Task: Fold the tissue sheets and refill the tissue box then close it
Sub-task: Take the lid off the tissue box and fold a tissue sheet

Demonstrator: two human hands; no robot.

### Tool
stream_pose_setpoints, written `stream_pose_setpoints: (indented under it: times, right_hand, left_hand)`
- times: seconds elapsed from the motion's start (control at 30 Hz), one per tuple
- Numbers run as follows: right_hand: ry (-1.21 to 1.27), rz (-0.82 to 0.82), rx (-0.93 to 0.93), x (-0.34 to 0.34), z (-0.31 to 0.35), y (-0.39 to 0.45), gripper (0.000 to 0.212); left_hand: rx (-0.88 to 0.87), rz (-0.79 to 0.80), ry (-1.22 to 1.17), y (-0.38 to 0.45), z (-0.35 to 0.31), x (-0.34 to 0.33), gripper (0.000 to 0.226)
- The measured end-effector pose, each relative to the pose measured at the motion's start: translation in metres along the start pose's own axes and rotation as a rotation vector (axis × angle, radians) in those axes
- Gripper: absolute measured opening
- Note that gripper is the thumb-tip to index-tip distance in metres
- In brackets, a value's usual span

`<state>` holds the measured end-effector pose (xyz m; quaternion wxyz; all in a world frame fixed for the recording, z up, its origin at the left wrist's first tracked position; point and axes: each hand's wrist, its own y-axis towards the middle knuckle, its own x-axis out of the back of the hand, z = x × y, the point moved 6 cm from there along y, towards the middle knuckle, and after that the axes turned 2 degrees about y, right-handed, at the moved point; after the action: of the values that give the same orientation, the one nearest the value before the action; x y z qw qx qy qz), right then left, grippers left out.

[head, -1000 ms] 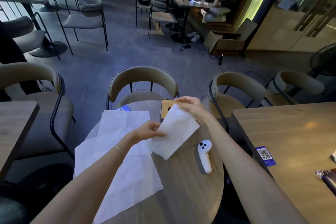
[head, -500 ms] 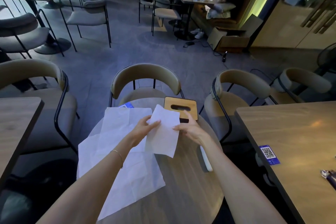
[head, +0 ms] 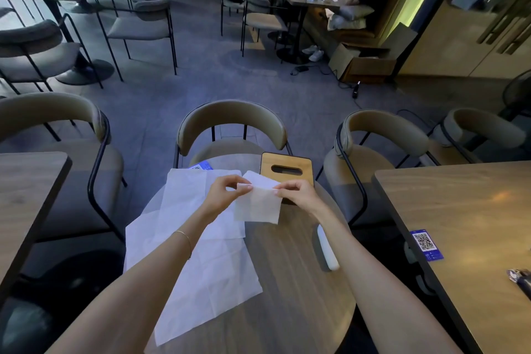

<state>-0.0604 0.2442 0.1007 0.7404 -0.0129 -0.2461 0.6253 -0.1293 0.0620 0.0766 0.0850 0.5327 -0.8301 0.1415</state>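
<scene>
Currently, both hands hold one folded tissue sheet [head: 258,204] above the round wooden table [head: 301,296]. The left hand [head: 224,194] pinches the sheet's upper left edge between thumb and fingertips; the right hand [head: 296,192] pinches the upper right edge in the same manner. The sheet hangs below the two grips, with a fold flap rising behind the fingers.

The tissue box [head: 286,171] stands at the far edge of the table, just beyond the held sheet. Its wooden lid is in place, with the oval slot facing up.

Unfolded tissue sheets [head: 195,253] lie flat and overlapping on the left part of the table, reaching past its left rim. A white controller [head: 327,250] lies on the right part of the table, partly hidden by the right forearm. A blue card [head: 201,167] lies at the far edge, partly under the flat sheets. A chair [head: 232,126] stands beyond the table.
</scene>
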Motion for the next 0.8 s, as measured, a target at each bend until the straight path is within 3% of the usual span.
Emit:
stream_pose_setpoints:
  times: [0.1,0.2,0.33,0.53,0.63,0.8]
  right_hand:
    - [0.093,0.006,0.011,0.004,0.007,-0.001,0.02]
    - [0.2,0.024,-0.056,0.002,0.006,0.008,0.013]
    - [0.133,-0.044,-0.062,-0.002,-0.001,0.026,0.014]
    - [-0.168,-0.229,-0.034,0.006,-0.012,0.055,0.025]
    - [-0.315,-0.188,-0.016,-0.003,-0.012,0.073,0.038]
    - [-0.656,-0.021,-0.057,-0.022,-0.002,0.095,0.07]
  left_hand:
    - [0.067,-0.034,-0.046,0.003,0.002,0.008,0.03]
    - [0.121,0.073,-0.164,0.005,-0.003,0.006,0.053]
    - [0.17,0.197,-0.114,0.002,0.006,-0.008,0.039]
    - [0.265,0.293,0.172,0.007,0.037,-0.04,0.055]
    - [0.213,0.344,0.196,0.014,0.034,-0.057,0.065]
    - [0.181,0.291,0.095,0.018,0.028,-0.072,0.045]
